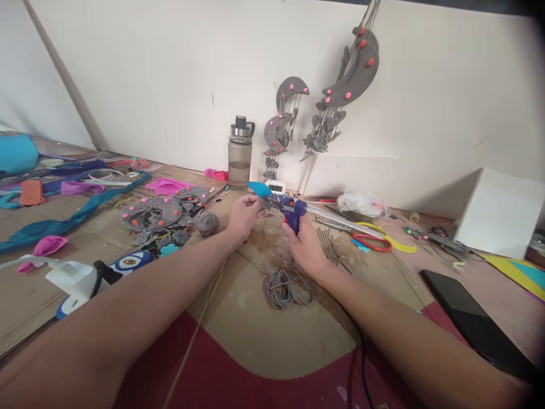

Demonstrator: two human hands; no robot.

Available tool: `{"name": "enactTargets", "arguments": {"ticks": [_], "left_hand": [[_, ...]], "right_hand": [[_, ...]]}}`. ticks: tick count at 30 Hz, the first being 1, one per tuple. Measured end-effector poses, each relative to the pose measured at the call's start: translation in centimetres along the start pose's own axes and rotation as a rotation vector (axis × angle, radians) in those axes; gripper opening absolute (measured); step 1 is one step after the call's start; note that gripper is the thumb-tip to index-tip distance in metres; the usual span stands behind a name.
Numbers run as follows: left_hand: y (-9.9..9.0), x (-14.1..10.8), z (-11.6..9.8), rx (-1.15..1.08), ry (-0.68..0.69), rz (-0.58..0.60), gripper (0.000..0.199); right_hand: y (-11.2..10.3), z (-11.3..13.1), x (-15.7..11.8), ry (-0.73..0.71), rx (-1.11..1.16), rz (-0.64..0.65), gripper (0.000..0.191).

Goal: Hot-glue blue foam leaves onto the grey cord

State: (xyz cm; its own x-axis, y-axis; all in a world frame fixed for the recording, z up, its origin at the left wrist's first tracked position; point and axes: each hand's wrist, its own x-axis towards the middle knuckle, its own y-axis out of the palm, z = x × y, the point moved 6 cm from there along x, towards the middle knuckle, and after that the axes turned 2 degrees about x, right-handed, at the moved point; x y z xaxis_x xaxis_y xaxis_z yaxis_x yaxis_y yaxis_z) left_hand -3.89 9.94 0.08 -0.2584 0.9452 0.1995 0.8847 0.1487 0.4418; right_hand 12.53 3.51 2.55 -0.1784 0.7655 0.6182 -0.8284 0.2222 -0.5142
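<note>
My right hand (305, 245) is wrapped round the handle of a blue hot glue gun (293, 215), with clear glue sticks jutting from its back. The gun's nozzle end points left, close to my left hand (243, 217). Those left fingers are pinched on a small grey piece (265, 203), partly hidden by the fingers and the nozzle. A blue curved piece (259, 189) shows just behind it. Grey cord runs down from there to a loose coil of grey cord (281, 288) on the cardboard. Left of my left hand sits a ball of grey yarn (207, 223).
Grey moon shapes with pink and orange dots (155, 213) lie at left; similar hangings (357, 74) hang against the wall. A water bottle (239, 156) stands behind. At right are red-handled scissors (371, 243) and a phone (472, 318). A white charger (72, 278) lies left.
</note>
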Motion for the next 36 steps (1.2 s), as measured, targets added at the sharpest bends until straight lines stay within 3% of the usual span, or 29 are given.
{"name": "enactTargets", "arguments": {"ticks": [21, 36], "left_hand": [[-0.05, 0.04, 0.19, 0.031, 0.043, 0.009, 0.006], [-0.11, 0.02, -0.33, 0.018, 0.080, -0.014, 0.009]], "right_hand": [[0.06, -0.38, 0.04, 0.045, -0.017, 0.017, 0.049], [-0.38, -0.71, 0.06, 0.059, -0.040, -0.037, 0.039]]}}
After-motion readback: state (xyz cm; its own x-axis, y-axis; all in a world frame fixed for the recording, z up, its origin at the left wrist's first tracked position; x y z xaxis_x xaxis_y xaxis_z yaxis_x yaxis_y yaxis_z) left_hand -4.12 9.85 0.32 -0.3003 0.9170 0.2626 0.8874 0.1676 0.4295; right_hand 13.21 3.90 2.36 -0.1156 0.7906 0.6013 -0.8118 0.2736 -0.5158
